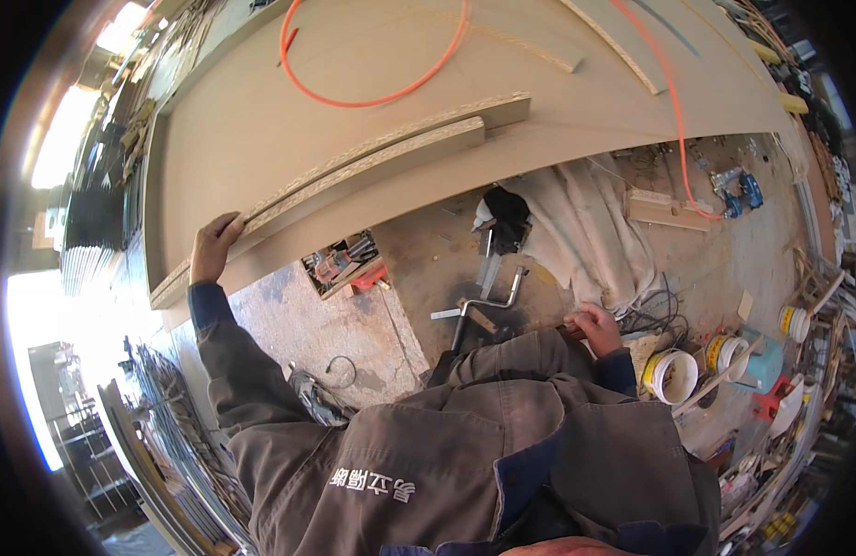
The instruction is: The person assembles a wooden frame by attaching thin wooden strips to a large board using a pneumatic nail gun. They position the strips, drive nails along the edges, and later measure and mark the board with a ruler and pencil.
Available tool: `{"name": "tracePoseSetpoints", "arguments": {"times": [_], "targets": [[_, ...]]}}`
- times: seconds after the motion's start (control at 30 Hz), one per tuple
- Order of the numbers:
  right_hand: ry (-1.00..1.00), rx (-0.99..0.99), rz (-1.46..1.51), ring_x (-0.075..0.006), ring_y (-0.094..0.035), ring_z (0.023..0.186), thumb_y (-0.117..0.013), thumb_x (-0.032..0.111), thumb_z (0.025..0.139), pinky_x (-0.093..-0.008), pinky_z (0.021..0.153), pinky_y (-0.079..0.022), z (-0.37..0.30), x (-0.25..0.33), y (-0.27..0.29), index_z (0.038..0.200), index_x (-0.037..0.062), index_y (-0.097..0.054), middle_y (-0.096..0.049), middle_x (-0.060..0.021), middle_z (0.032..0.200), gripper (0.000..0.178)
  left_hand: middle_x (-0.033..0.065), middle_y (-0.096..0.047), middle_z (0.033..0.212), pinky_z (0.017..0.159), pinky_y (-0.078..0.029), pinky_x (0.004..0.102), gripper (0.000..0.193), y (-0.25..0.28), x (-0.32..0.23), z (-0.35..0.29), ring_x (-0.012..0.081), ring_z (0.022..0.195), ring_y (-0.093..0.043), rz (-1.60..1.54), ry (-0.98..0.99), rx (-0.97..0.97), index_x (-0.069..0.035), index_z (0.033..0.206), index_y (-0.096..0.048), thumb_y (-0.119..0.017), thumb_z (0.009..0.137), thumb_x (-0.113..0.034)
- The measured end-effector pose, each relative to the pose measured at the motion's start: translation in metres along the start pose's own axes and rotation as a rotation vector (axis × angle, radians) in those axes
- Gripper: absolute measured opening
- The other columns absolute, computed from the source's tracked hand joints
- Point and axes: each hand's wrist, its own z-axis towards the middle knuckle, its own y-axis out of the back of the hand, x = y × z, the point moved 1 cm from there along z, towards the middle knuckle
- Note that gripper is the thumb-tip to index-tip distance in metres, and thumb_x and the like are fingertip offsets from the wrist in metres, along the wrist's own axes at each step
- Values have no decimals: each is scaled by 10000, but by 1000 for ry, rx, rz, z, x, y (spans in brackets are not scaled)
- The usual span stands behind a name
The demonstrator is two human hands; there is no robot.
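At the left end of two long, narrow particleboard strips, my left hand is closed over the edge of one strip. Both strips stand on edge, side by side, on a large brown panel that has a raised rim at its left. My right hand hangs low by my thigh with its fingers curled in. Whatever lies between those fingers, if anything, is too small to make out.
An orange air hose loops over the panel and runs to a blue nail gun at the right. Beige cloth lies below the panel. White buckets stand at the right, and a tool box sits under the panel.
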Motion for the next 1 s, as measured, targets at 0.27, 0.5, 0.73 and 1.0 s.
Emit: {"name": "tracePoseSetpoints", "arguments": {"times": [0.27, 0.5, 0.73, 1.0], "targets": [[34, -9, 60, -151, -713, 783, -667, 176, 941, -285, 679, -555, 3, 6, 3, 1280, -58, -574, -766, -106, 969, 422, 88, -732, 927, 811, -521, 285, 395, -5, 1, 4, 121, 860, -647, 39, -40, -7, 41, 1146, -720, -671, 964, -306], [64, -21, -16, -132, -712, 778, -631, 178, 955, -275, 674, -555, 5, 4, 2, 1254, -70, -592, -777, -97, 968, 391, -32, -613, 839, 735, -453, 248, 340, -6, 15, 6, 69, 791, -534, -131, 12, 25, 20, 1108, -731, -691, 962, -285], [34, 2, 12, -143, -716, 788, -641, 182, 960, -284, 684, -559, 11, -7, 1, 1237, -64, -599, -772, -95, 977, 373, 51, -709, 873, 773, -512, 284, 366, -3, 3, 4, 115, 825, -635, -44, -34, -34, 38, 1096, -732, -682, 948, -293], [75, -24, -15, -160, -712, 771, -715, 209, 923, -306, 653, -552, 12, 4, 0, 1211, -51, -619, -756, -97, 925, 399, 52, -691, 844, 761, -506, 283, 372, -7, 6, 6, 118, 806, -621, -51, -22, 3, 44, 1088, -730, -677, 946, -295]]}}
